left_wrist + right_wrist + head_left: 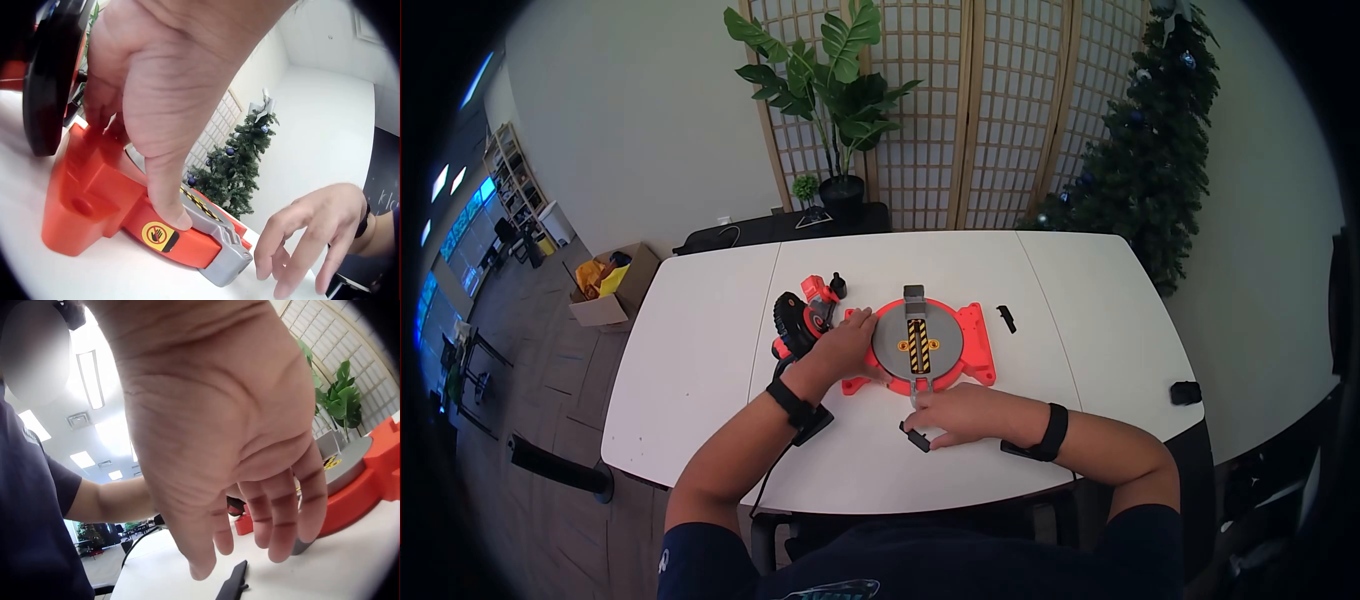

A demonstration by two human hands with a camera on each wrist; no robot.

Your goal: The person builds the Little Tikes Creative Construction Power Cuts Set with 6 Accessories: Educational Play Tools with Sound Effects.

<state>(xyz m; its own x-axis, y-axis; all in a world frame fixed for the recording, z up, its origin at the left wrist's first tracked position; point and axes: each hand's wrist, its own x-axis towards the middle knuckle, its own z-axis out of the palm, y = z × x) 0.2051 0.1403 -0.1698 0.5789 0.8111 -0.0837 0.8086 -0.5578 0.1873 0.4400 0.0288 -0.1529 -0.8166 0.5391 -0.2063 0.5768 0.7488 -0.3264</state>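
A round red toy base [971, 345] with a grey disc top and a black-and-yellow striped strip lies flat on the white table. My left hand [845, 350] grips its left side; in the left wrist view the thumb [164, 199] lies along the red rim near a no-hands sticker [157, 235]. By the grey front tab [226, 265], my right hand [967, 412] hangs with loosely bent fingers and nothing between them. Under its thumb a small black part [234, 582] rests on the tabletop.
A red-and-black wheeled toy piece [794, 322] stands left of the base, with a small black piece [838, 285] behind it. Another black part [1007, 319] lies to the right. A dark object [1186, 392] sits at the table's right edge.
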